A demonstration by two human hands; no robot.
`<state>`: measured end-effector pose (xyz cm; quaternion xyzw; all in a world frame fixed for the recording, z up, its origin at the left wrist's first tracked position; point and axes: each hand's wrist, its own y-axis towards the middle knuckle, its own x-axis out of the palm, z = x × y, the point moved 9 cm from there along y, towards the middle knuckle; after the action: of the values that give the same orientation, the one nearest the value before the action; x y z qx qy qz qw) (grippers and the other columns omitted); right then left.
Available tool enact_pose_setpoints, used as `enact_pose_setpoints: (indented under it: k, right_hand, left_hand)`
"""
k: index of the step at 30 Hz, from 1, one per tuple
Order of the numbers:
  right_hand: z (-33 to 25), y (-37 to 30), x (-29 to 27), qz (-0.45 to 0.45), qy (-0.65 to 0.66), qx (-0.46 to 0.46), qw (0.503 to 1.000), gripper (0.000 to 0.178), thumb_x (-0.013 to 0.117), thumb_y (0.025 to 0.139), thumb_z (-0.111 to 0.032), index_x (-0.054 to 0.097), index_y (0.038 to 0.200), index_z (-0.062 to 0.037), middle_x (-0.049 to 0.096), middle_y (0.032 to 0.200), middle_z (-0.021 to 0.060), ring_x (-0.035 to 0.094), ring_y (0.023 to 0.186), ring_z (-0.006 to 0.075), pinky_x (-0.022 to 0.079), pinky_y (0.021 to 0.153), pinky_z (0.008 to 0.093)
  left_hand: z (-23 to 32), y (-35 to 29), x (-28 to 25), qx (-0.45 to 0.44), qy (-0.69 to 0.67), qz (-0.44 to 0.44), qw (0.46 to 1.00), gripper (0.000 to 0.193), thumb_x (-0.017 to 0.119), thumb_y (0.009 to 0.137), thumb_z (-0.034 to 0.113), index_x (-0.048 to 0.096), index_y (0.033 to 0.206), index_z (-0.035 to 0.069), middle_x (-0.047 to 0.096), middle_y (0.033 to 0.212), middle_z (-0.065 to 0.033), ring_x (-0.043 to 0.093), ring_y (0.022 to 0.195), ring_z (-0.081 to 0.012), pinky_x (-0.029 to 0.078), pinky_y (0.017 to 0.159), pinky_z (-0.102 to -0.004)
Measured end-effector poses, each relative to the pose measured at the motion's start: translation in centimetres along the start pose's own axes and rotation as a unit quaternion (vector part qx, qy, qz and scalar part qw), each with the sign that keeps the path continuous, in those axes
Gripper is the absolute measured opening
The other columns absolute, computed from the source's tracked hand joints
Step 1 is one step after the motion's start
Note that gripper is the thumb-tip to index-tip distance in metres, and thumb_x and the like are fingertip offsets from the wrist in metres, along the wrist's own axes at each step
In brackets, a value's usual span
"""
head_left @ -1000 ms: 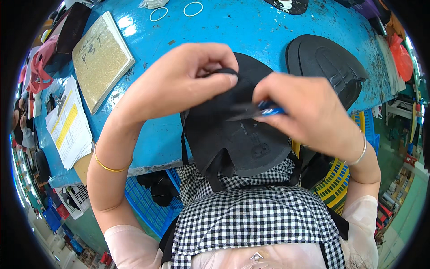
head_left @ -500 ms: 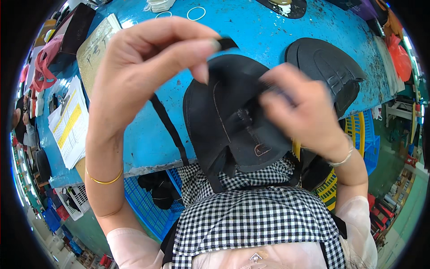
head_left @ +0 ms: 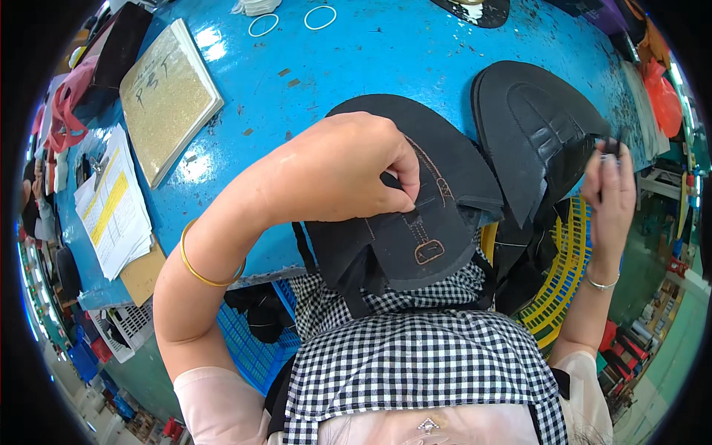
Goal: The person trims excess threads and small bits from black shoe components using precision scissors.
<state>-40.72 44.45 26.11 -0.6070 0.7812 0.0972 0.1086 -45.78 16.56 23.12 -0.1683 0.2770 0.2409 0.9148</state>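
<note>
A black stitched panel (head_left: 463, 159) with a rounded end and brown stitching lies across the table edge and my lap. My left hand (head_left: 356, 167) is over its middle, fingers pinched on a short black strip (head_left: 390, 180) against the surface; most of the strip is hidden by the hand. Below the fingertips, a buckle-shaped stitched outline (head_left: 429, 251) shows on the panel. Off to the right, my right hand (head_left: 612, 193) is raised, closed on a small black piece (head_left: 610, 146) at its fingertips. Beside it rests a stack of similar black panels (head_left: 530, 111).
The blue table (head_left: 259, 159) holds a worn notebook (head_left: 167, 100), clipped papers (head_left: 115, 211) and two pale rings (head_left: 320, 17). Under its edge are a blue basket (head_left: 241, 337) and a yellow basket (head_left: 552, 297). A red bag (head_left: 658, 96) hangs at far right.
My left hand has come down and right, from above the panel onto its middle. My right hand has left the panel and moved out to the right with a small black piece.
</note>
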Motion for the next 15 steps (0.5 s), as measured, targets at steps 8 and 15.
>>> enact_pose_setpoints:
  k: [8, 15]
  right_hand:
    - [-5.1, -3.1, 16.4, -0.366, -0.23, -0.334, 0.838, 0.016, 0.068, 0.078, -0.009, 0.059, 0.092, -0.0094, 0.056, 0.071, 0.0048, 0.059, 0.064, 0.0208, 0.047, 0.057, 0.0334]
    - [-4.7, -4.1, 18.3, -0.509, -0.241, -0.335, 0.756, 0.018, 0.07, 0.075, -0.014, 0.053, 0.083, -0.012, 0.053, 0.066, 0.0026, 0.059, 0.064, 0.0212, 0.047, 0.053, 0.0336]
  left_hand:
    - [0.8, -0.2, -1.2, -0.013, 0.138, 0.027, 0.99, 0.017, 0.075, 0.074, 0.02, 0.069, 0.082, 0.006, 0.064, 0.068, -0.0097, 0.062, 0.063, -0.0259, 0.047, 0.06, -0.0346]
    - [0.3, -0.6, -1.6, 0.017, 0.121, 0.049, 0.991, 0.017, 0.073, 0.077, 0.02, 0.069, 0.085, 0.006, 0.062, 0.065, -0.0117, 0.061, 0.062, -0.0279, 0.045, 0.058, -0.0359]
